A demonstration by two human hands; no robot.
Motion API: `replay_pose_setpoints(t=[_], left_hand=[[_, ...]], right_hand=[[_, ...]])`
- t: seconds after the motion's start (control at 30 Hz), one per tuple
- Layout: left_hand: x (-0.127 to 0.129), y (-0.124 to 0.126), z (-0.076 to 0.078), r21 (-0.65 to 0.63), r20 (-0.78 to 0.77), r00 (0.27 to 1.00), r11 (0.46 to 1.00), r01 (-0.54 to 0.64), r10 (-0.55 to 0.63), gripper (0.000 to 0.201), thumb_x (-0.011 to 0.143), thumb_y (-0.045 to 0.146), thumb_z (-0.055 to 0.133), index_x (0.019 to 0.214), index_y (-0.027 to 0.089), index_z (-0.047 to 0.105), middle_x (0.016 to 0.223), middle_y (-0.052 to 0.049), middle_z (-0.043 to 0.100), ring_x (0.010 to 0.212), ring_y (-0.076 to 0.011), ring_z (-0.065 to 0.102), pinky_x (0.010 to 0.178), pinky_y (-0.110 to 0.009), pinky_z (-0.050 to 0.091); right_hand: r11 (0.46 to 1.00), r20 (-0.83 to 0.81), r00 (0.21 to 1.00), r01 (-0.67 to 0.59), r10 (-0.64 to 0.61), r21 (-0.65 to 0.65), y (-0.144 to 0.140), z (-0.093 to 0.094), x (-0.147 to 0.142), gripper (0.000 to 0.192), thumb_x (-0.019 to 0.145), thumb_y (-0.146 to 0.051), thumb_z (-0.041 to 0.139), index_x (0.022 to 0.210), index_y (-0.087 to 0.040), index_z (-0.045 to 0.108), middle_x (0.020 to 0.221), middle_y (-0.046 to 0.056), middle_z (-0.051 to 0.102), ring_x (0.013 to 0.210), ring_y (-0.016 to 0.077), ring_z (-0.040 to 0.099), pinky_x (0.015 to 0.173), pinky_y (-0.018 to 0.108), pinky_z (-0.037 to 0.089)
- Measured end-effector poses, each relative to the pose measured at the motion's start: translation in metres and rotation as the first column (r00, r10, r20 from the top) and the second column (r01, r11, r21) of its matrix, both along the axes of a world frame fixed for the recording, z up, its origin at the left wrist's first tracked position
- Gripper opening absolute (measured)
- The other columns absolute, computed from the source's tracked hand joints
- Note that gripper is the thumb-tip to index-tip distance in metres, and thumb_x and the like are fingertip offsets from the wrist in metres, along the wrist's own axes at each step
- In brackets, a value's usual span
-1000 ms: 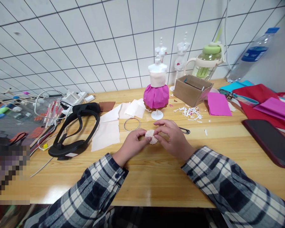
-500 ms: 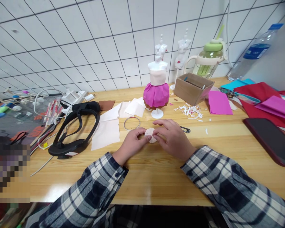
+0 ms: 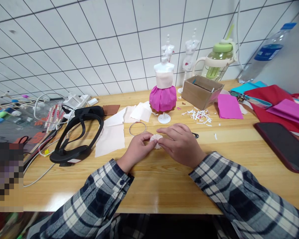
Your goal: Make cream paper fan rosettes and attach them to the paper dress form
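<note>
A small round, pleated pale pink paper piece (image 3: 155, 137) is pinched between my two hands just above the table. My left hand (image 3: 139, 146) grips its left side, thumb on top. From the right, my right hand (image 3: 180, 142) holds the edge with its thumb and fingertips and covers part of it. Behind my hands stands a small white dress form (image 3: 165, 74) in a pale bodice and a magenta paper skirt (image 3: 162, 98). A thin wire ring (image 3: 137, 122) lies beyond my left hand. Black scissors handle (image 3: 195, 135) shows partly behind my right hand.
Pale paper sheets (image 3: 112, 139) and a black headset (image 3: 77, 136) lie left. At right are a cardboard box (image 3: 201, 93), paper scraps (image 3: 200, 116), magenta paper (image 3: 229, 107), a phone (image 3: 282, 146) and a jug (image 3: 219, 63). A tiled wall (image 3: 102, 49) closes the back.
My right hand has shifted slightly over the pleated paper piece, covering more of its right side. Both hands still hold it. The view has moved a little.
</note>
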State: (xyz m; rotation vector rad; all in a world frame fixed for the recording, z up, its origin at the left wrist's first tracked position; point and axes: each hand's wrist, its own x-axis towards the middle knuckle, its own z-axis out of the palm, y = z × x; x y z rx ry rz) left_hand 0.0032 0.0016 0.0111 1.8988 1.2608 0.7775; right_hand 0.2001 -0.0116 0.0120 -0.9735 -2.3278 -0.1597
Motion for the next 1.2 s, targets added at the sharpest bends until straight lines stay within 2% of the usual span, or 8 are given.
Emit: replay_pose_setpoints(t=[0.1, 0.33, 0.43, 0.57, 0.8, 0.93, 1.07, 1.2], left_hand=[[0.000, 0.001, 0.000, 0.021, 0.002, 0.999, 0.999, -0.051, 0.051, 0.021, 0.085, 0.032, 0.059, 0.073, 0.017, 0.066, 0.071, 0.000, 0.066, 0.069, -0.0148, 0.058, 0.066, -0.025, 0.045], [-0.003, 0.002, -0.004, -0.075, 0.027, 0.993, 0.991, -0.108, 0.111, 0.026, 0.083, 0.038, 0.060, 0.079, 0.014, 0.070, 0.072, -0.002, 0.067, 0.067, -0.0158, 0.059, 0.064, -0.026, 0.045], [-0.003, 0.001, -0.003, -0.102, 0.046, 0.993, 0.990, -0.102, 0.107, 0.027, 0.083, 0.039, 0.060, 0.081, 0.014, 0.071, 0.073, -0.002, 0.068, 0.068, -0.0161, 0.059, 0.065, -0.026, 0.046], [0.000, 0.000, 0.001, -0.071, 0.029, 0.996, 0.994, -0.082, 0.084, 0.026, 0.083, 0.038, 0.060, 0.077, 0.015, 0.070, 0.071, -0.001, 0.065, 0.068, -0.0146, 0.056, 0.063, -0.024, 0.044], [0.002, -0.001, 0.001, -0.074, 0.022, 0.997, 0.994, -0.076, 0.078, 0.028, 0.082, 0.039, 0.061, 0.069, 0.015, 0.066, 0.063, 0.001, 0.056, 0.062, -0.0122, 0.049, 0.059, -0.023, 0.038], [0.002, -0.001, -0.005, -0.099, 0.039, 0.996, 0.992, -0.077, 0.082, 0.027, 0.081, 0.040, 0.062, 0.076, 0.014, 0.068, 0.069, -0.001, 0.062, 0.067, -0.0143, 0.053, 0.063, -0.025, 0.040], [0.002, 0.000, -0.008, -0.204, 0.149, 0.984, 0.977, -0.061, 0.093, 0.030, 0.081, 0.043, 0.064, 0.080, 0.013, 0.072, 0.075, -0.003, 0.067, 0.071, -0.0162, 0.057, 0.069, -0.027, 0.043], [0.001, 0.000, -0.010, -0.356, 0.303, 0.945, 0.934, -0.010, 0.126, 0.031, 0.080, 0.045, 0.068, 0.082, 0.015, 0.075, 0.079, -0.003, 0.071, 0.075, -0.0173, 0.059, 0.074, -0.028, 0.045]], right_hand=[[1.000, -0.044, 0.999, 0.014, -0.015, -0.006, -0.001, 0.000, 0.000, 0.020, 0.096, -0.028, 0.052, 0.096, -0.027, 0.072, 0.123, 0.002, 0.069, 0.101, 0.0210, 0.060, 0.095, 0.042, 0.036], [1.000, -0.186, 0.983, 0.006, -0.005, 0.008, -0.001, -0.001, 0.002, 0.022, 0.094, -0.024, 0.055, 0.109, -0.029, 0.070, 0.115, 0.002, 0.072, 0.100, 0.0197, 0.062, 0.091, 0.038, 0.040], [0.999, -0.189, 0.981, 0.050, -0.045, 0.019, 0.000, -0.002, 0.002, 0.016, 0.093, -0.026, 0.057, 0.099, -0.027, 0.072, 0.115, 0.003, 0.072, 0.099, 0.0207, 0.061, 0.088, 0.038, 0.041], [0.996, -0.161, 0.984, 0.077, -0.071, 0.032, 0.001, -0.003, 0.000, 0.015, 0.093, -0.028, 0.059, 0.085, -0.024, 0.072, 0.115, 0.003, 0.071, 0.100, 0.0213, 0.059, 0.088, 0.038, 0.040], [0.998, -0.152, 0.987, 0.062, -0.059, 0.017, 0.002, -0.006, -0.004, 0.016, 0.093, -0.028, 0.058, 0.086, -0.023, 0.070, 0.115, 0.003, 0.071, 0.098, 0.0211, 0.059, 0.086, 0.039, 0.040], [0.999, -0.133, 0.991, 0.033, -0.035, -0.013, 0.002, -0.007, -0.008, 0.016, 0.096, -0.027, 0.054, 0.092, -0.020, 0.068, 0.114, 0.004, 0.071, 0.098, 0.0201, 0.061, 0.086, 0.039, 0.039], [0.998, -0.161, 0.985, 0.054, -0.057, -0.018, 0.002, -0.008, -0.011, 0.015, 0.096, -0.026, 0.054, 0.090, -0.021, 0.067, 0.113, 0.004, 0.072, 0.100, 0.0200, 0.061, 0.088, 0.038, 0.039], [0.996, -0.198, 0.976, 0.093, -0.089, 0.010, 0.001, -0.007, -0.010, 0.014, 0.094, -0.027, 0.057, 0.089, -0.022, 0.069, 0.111, 0.003, 0.072, 0.097, 0.0201, 0.061, 0.088, 0.039, 0.038]])
